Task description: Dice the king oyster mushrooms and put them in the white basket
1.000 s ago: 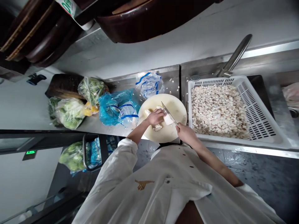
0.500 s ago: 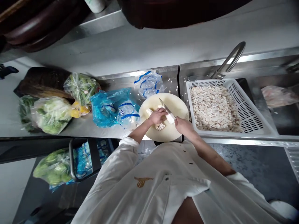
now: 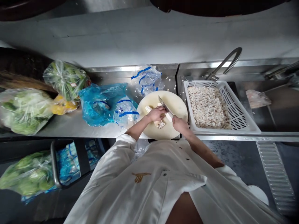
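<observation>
In my right hand (image 3: pixel 180 124) is the handle of a kitchen knife (image 3: pixel 165 105), its blade pointing up and left over the round cutting board (image 3: pixel 163 133). My left hand (image 3: pixel 157 114), fingers curled, presses on a white piece of what looks like king oyster mushroom (image 3: pixel 168 117) right beside the blade. The fingertips partly hide that piece. Just below my left hand lies another piece with brown-striped edges (image 3: pixel 160 124). A further pale piece (image 3: pixel 148 109) rests on the board at the left, behind my wrist.
Right of the board, a white perforated basket (image 3: pixel 243 116) holds many small diced pieces (image 3: pixel 207 107) beneath a faucet (image 3: pixel 230 60). To the left are a blue plastic bag (image 3: pixel 98 115), clear bags with blue stripes (image 3: pixel 147 79), and bagged green vegetables (image 3: pixel 25 109). White crumbs dot the steel counter.
The camera view has shifted a little. My left fingers now cover more of the white piece and sit closer to the blade. The knife stays over the board in my right hand.
</observation>
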{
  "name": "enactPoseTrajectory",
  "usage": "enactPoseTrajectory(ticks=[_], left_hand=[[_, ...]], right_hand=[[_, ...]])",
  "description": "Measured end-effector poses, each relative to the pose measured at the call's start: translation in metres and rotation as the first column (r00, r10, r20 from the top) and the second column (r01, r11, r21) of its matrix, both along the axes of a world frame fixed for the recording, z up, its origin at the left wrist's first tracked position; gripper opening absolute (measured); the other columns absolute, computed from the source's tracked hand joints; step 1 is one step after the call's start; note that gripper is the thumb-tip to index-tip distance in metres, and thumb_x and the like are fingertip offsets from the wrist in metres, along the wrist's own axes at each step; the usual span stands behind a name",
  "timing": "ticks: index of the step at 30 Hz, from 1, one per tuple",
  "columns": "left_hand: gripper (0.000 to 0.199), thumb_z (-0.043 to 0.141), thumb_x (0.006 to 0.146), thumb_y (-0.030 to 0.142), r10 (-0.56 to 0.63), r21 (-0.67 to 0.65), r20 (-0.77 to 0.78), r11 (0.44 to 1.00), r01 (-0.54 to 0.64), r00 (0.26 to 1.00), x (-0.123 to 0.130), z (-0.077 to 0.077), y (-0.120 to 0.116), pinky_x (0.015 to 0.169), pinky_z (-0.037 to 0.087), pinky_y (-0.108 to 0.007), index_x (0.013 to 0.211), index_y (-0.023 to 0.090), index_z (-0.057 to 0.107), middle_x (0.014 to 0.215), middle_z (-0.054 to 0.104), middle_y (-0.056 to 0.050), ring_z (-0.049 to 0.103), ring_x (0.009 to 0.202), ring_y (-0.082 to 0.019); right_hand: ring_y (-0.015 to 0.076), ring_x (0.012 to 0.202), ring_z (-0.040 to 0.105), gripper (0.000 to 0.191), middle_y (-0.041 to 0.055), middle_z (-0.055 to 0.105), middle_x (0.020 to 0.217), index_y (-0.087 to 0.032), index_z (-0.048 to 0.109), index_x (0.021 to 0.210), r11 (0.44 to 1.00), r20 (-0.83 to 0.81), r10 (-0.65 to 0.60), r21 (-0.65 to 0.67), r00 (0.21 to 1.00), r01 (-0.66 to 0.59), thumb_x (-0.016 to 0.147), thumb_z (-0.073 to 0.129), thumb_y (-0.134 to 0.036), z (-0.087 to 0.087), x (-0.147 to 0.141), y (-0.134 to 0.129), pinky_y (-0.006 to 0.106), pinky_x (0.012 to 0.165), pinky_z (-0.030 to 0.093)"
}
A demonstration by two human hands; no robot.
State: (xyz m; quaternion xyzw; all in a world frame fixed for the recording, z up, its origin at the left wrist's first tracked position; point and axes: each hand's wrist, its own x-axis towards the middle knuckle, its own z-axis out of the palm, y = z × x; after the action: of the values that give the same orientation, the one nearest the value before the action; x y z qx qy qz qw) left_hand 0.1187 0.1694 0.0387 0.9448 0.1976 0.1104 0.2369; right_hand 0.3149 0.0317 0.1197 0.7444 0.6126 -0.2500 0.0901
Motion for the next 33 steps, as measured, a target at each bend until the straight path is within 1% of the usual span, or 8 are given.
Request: enactPoseTrajectory(ticks=[4, 10, 14, 17, 21, 24, 29, 33], left_hand=[[0.035, 0.066, 0.096, 0.032, 0.032, 0.056, -0.038, 0.998, -0.030, 0.999, -0.004, 0.001, -0.001, 0.117, 0.048, -0.043, 0.129, 0.025, 0.074, 0.134, 0.065, -0.009, 0.057, 0.131, -0.028], [0.034, 0.064, 0.099, 0.036, 0.099, 0.084, -0.031, 0.992, -0.096, 0.995, -0.006, -0.005, -0.003, 0.115, 0.049, -0.043, 0.129, 0.026, 0.074, 0.133, 0.067, -0.009, 0.059, 0.130, -0.027], [0.035, 0.065, 0.097, 0.035, 0.070, 0.080, -0.040, 0.995, -0.066, 0.997, -0.004, -0.005, -0.001, 0.118, 0.048, -0.041, 0.130, 0.027, 0.074, 0.134, 0.066, -0.007, 0.060, 0.129, -0.025], [0.034, 0.065, 0.096, 0.033, 0.086, 0.072, -0.054, 0.994, -0.082, 0.995, -0.005, -0.005, -0.001, 0.116, 0.050, -0.041, 0.128, 0.027, 0.075, 0.132, 0.067, -0.007, 0.060, 0.128, -0.025], [0.032, 0.062, 0.097, 0.033, 0.131, 0.060, -0.044, 0.990, -0.128, 0.990, -0.007, -0.008, -0.004, 0.112, 0.053, -0.042, 0.124, 0.024, 0.077, 0.131, 0.067, -0.009, 0.061, 0.129, -0.026], [0.030, 0.060, 0.099, 0.033, 0.107, 0.059, -0.041, 0.993, -0.104, 0.993, -0.005, -0.008, -0.004, 0.115, 0.050, -0.043, 0.122, 0.024, 0.077, 0.128, 0.068, -0.010, 0.062, 0.126, -0.025], [0.031, 0.056, 0.100, 0.033, 0.046, 0.062, -0.094, 0.997, -0.040, 0.995, -0.001, 0.007, 0.002, 0.117, 0.048, -0.043, 0.122, 0.024, 0.076, 0.128, 0.069, -0.009, 0.063, 0.125, -0.025], [0.041, 0.056, 0.099, 0.027, 0.068, 0.049, -0.077, 0.997, -0.065, 0.995, -0.028, 0.025, -0.012, 0.122, 0.044, -0.047, 0.138, 0.024, 0.067, 0.140, 0.065, -0.009, 0.058, 0.135, -0.026]], right_hand=[[0.0283, 0.111, 0.074, 0.042, 0.0185, 0.077, 0.117, -0.016, 0.064, 0.127, 1.000, 0.017, -0.006, 0.007, 1.000, 0.006, 0.114, 0.029, -0.036, 0.003, -0.001, 0.005, 0.034, 0.092, 0.050], [0.0297, 0.107, 0.075, 0.042, 0.0167, 0.078, 0.113, -0.018, 0.065, 0.126, 0.999, 0.021, 0.012, 0.034, 1.000, -0.013, 0.113, 0.030, -0.039, 0.002, 0.003, -0.012, 0.036, 0.090, 0.053], [0.0302, 0.110, 0.075, 0.042, 0.0189, 0.077, 0.116, -0.015, 0.062, 0.130, 0.999, -0.016, -0.022, -0.030, 1.000, 0.021, 0.113, 0.030, -0.035, -0.002, -0.006, 0.005, 0.037, 0.093, 0.053], [0.0302, 0.113, 0.074, 0.043, 0.0189, 0.077, 0.117, -0.016, 0.065, 0.127, 1.000, -0.032, -0.013, 0.005, 0.999, 0.013, 0.113, 0.030, -0.036, 0.001, -0.001, 0.012, 0.037, 0.096, 0.051], [0.0296, 0.111, 0.074, 0.041, 0.0179, 0.077, 0.116, -0.017, 0.067, 0.123, 0.998, -0.072, 0.021, 0.054, 0.997, -0.017, 0.113, 0.033, -0.037, -0.001, 0.010, -0.005, 0.035, 0.094, 0.050], [0.0292, 0.112, 0.074, 0.039, 0.0188, 0.077, 0.117, -0.015, 0.066, 0.127, 1.000, -0.104, 0.010, 0.002, 0.995, -0.010, 0.112, 0.035, -0.034, -0.006, 0.010, -0.005, 0.034, 0.093, 0.049], [0.0284, 0.118, 0.071, 0.042, 0.0188, 0.075, 0.128, -0.014, 0.068, 0.128, 0.999, -0.171, 0.026, 0.024, 0.985, -0.022, 0.113, 0.033, -0.034, -0.002, 0.005, 0.032, 0.030, 0.092, 0.048], [0.0276, 0.110, 0.074, 0.047, 0.0174, 0.078, 0.115, -0.015, 0.067, 0.127, 0.993, -0.146, -0.011, 0.118, 0.989, 0.029, 0.115, 0.029, -0.040, 0.007, 0.008, 0.017, 0.030, 0.090, 0.047]])
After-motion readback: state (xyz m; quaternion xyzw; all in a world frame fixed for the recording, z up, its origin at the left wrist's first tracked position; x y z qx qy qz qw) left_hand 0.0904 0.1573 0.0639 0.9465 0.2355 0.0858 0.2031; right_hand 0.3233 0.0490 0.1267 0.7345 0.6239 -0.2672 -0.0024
